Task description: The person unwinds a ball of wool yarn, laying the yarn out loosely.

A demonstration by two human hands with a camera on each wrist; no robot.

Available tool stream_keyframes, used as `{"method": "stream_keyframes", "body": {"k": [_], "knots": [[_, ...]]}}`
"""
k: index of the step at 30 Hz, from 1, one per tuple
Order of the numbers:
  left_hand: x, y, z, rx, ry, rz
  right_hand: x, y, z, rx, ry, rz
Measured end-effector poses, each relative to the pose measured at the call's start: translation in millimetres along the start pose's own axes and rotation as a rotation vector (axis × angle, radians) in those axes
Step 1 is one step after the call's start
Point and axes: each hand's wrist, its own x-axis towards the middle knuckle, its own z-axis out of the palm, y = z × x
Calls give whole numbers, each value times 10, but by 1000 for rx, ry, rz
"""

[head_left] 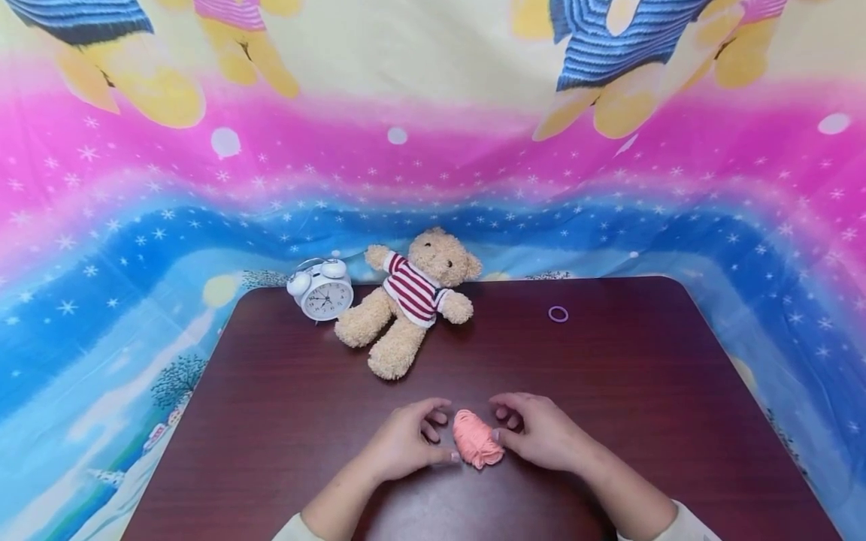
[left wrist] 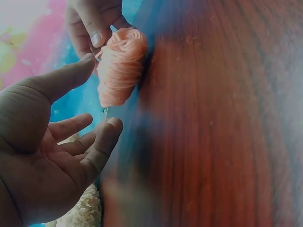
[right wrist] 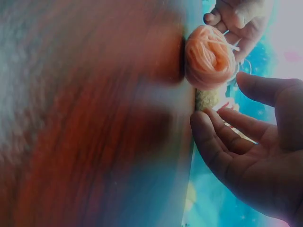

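A ball of coral-pink yarn (head_left: 476, 439) lies on the dark wooden table between my two hands. To its left is my left hand (head_left: 409, 442), fingers loosely bent and spread away from the thumb, with nothing in its grasp. My right hand (head_left: 541, 432) sits on the other side in a similar curve, its thumb tip close against the yarn's edge; whether it touches I cannot tell. Both wrist views show the yarn ball (left wrist: 123, 66) beyond a gap between thumb and fingers. In the right wrist view, a loose strand (right wrist: 229, 46) stands out from the ball.
A teddy bear (head_left: 413, 297) in a striped shirt lies toward the back of the table (head_left: 609, 361). Left of it stands a white twin-bell alarm clock (head_left: 327, 298). A small purple ring (head_left: 558, 314) lies at the back right. Printed cloth (head_left: 433, 165) hangs around the table.
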Motion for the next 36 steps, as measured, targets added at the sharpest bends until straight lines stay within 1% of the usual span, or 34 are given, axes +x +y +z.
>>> {"method": "stream_keyframes", "body": {"k": [4,9,12,17,20,24,30,32,36], "knots": [[11,-15,47,-44,-2,-13,0,-7,42,43,-33,-7],[36,-29,102,-70,-17,-25,15,-15,95,86,-62,1],[55,-40,136,-69,-24,-28,26,-23,122,104,-78,14],[71,-42,163,-61,-15,-24,38,-37,144,125,-79,12],[80,-35,159,-104,-8,-15,50,-45,138,146,-71,8],[89,-18,134,-227,-1,-19,75,-60,115,184,-52,11],[93,5,108,-424,19,-34,136,-96,76,238,-11,52],[102,10,114,-496,24,-42,156,-113,64,256,6,65],[127,28,133,-673,33,-50,188,-152,42,288,42,80]]}}
